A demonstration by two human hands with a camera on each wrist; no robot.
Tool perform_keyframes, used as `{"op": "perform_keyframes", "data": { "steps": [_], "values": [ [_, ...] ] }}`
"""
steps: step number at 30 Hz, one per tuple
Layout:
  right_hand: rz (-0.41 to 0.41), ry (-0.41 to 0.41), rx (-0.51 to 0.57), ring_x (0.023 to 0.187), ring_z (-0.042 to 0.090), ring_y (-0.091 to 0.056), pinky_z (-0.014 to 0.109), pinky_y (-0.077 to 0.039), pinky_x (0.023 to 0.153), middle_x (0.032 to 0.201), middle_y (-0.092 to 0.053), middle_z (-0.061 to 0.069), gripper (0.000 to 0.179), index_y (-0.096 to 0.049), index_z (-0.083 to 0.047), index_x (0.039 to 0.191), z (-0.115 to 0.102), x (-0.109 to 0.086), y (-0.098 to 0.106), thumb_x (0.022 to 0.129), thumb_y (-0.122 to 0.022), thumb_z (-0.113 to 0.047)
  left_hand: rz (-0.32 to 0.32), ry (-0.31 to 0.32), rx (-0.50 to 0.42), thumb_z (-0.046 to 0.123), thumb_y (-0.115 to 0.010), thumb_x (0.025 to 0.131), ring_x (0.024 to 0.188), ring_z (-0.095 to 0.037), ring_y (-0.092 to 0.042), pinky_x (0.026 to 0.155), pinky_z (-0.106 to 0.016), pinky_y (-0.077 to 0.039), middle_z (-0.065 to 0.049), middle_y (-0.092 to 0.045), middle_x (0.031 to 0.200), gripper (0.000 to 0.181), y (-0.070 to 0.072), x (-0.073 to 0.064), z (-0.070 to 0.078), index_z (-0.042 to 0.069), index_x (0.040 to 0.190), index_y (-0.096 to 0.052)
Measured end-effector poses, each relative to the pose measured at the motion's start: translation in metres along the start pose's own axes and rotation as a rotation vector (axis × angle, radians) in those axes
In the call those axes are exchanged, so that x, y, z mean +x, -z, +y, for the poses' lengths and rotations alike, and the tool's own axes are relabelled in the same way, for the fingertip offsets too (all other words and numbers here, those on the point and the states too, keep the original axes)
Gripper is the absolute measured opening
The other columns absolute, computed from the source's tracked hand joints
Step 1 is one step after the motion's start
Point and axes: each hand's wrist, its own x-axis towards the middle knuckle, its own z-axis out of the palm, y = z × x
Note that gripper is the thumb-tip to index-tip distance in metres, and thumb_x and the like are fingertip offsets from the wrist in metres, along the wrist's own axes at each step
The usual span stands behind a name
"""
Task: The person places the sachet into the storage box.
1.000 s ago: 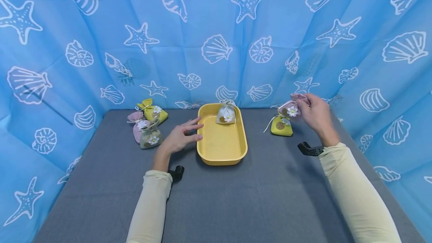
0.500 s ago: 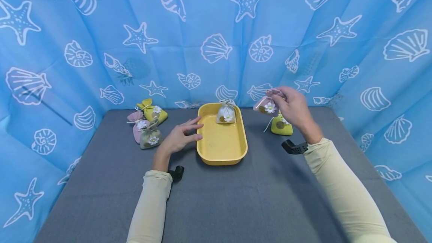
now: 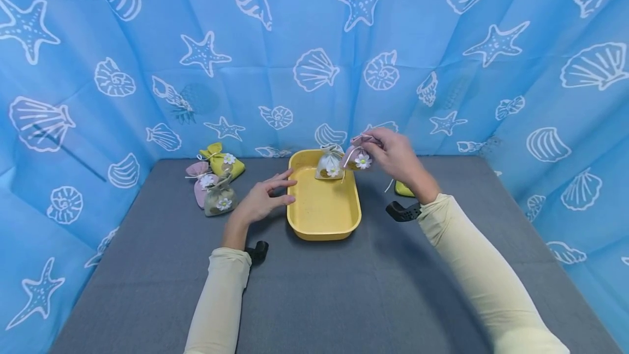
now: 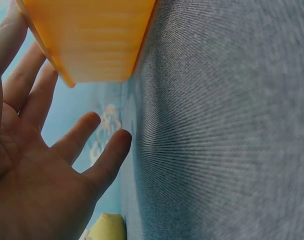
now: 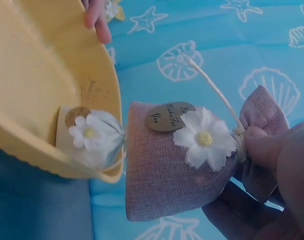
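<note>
The brown oval [image 5: 166, 117] on the pink bag [image 5: 162, 167] carries dark, slanting script in the right wrist view; its first line seems to begin "Be", the next reads roughly "Wishes For", and the last appears to be "You"; the strokes are soft, so single letters are uncertain; the round tag [image 5: 78, 116] on the white bag [image 5: 104, 135] bears writing too blurred to read; small dark marks on the tray [image 5: 94, 60] form no legible word; in the head view, faint dark capitals, apparently "NE", show high on the left of the curtain [image 3: 275, 42].
</note>
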Motion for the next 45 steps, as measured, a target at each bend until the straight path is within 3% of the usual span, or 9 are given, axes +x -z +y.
{"op": "perform_keyframes", "data": {
  "steps": [6,13,17,24,33,37,45],
  "values": [
    [-0.037,-0.002,0.015,0.098,0.026,-0.07,0.04,-0.054,0.08,0.113,-0.076,0.013,0.022,-0.073,-0.008,0.119,-0.007,0.008,-0.013,0.103,-0.061,-0.017,0.0,-0.001,-0.001,0.038,-0.073,0.095,0.161,-0.025,-0.016,0.126,-0.059,-0.023,0.026,-0.031,0.163,0.05,0.0,-0.001,0.001,0.026,0.142,-0.061],
    [-0.112,0.05,0.027,0.076,0.019,-0.059,0.032,-0.047,0.068,0.087,-0.069,0.007,0.015,-0.073,-0.01,0.106,-0.011,0.017,-0.028,0.104,-0.06,-0.018,-0.008,0.002,0.01,0.037,-0.072,0.095,0.161,-0.026,-0.017,0.125,-0.058,-0.026,0.024,-0.029,0.165,0.051,-0.001,0.0,0.001,0.026,0.144,-0.06],
    [-0.174,0.043,0.022,0.078,0.02,-0.06,0.034,-0.048,0.072,0.09,-0.071,0.007,0.016,-0.073,-0.011,0.106,-0.012,0.022,-0.035,0.104,-0.06,-0.018,-0.001,-0.002,0.005,0.037,-0.073,0.095,0.161,-0.025,-0.017,0.126,-0.058,-0.025,0.025,-0.029,0.165,0.051,0.0,-0.001,0.001,0.027,0.143,-0.06],
    [-0.268,0.016,-0.003,0.097,0.026,-0.069,0.043,-0.054,0.084,0.112,-0.076,0.013,0.021,-0.073,-0.009,0.119,-0.008,0.026,-0.047,0.102,-0.062,-0.016,0.005,-0.01,-0.002,0.036,-0.073,0.095,0.161,-0.025,-0.017,0.126,-0.059,-0.024,0.025,-0.031,0.164,0.05,0.001,-0.002,-0.001,0.029,0.142,-0.061],
    [-0.348,-0.042,-0.036,0.097,0.027,-0.069,0.043,-0.055,0.086,0.108,-0.075,0.015,0.024,-0.07,-0.006,0.122,0.0,0.025,-0.058,0.104,-0.06,-0.018,0.008,-0.023,0.002,0.036,-0.073,0.095,0.161,-0.026,-0.017,0.127,-0.059,-0.02,0.023,-0.032,0.164,0.051,-0.001,0.0,0.002,0.022,0.143,-0.061],
    [-0.374,-0.036,-0.064,0.095,0.026,-0.068,0.042,-0.055,0.084,0.105,-0.074,0.014,0.025,-0.069,-0.006,0.123,0.003,0.027,-0.064,0.104,-0.06,-0.017,0.01,-0.023,-0.008,0.035,-0.073,0.095,0.161,-0.026,-0.017,0.128,-0.058,-0.018,0.023,-0.032,0.164,0.049,0.0,0.0,0.001,0.025,0.142,-0.062],
    [-0.468,-0.06,-0.133,0.085,0.021,-0.062,0.037,-0.049,0.076,0.089,-0.068,0.008,0.017,-0.068,-0.012,0.11,0.003,0.031,-0.073,0.106,-0.057,-0.024,-0.002,-0.026,-0.008,0.034,-0.073,0.095,0.161,-0.028,-0.016,0.128,-0.061,-0.016,0.02,-0.032,0.166,0.051,-0.001,-0.001,0.0,0.02,0.143,-0.06]
  ]
}}
